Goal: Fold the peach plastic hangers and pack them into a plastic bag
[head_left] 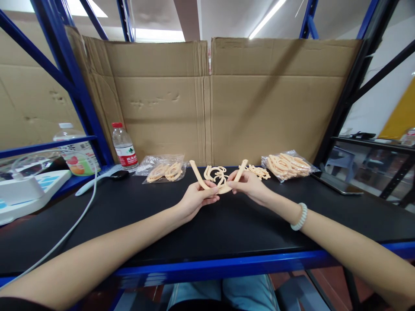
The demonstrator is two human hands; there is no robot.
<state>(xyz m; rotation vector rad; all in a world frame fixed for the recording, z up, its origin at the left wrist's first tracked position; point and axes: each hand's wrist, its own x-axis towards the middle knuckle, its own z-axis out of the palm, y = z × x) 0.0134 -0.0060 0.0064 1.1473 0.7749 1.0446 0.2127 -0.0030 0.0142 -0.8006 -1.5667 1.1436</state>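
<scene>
Both my hands hold a smooth beige U-shaped band (224, 189) above the black tabletop, its two ends pointing up and outward. My left hand (197, 199) is closed around the band's left side, thumb on top. The right side is pinched between the thumb and fingers of my right hand (249, 185). Whether the band is one piece or two joined at the bottom, I cannot tell. Just behind it lie loose curved beige pieces (214, 172), partly hidden by my hands. More small beige pieces (259, 172) lie behind my right hand.
A clear bag of beige pieces (165, 171) lies back left, a fuller bag (286, 166) back right. Left stand a red-capped bottle (125, 149), a larger bottle (79, 157) and a power strip (48, 185) with a white cable (86, 211). Cardboard (162, 108) walls the back.
</scene>
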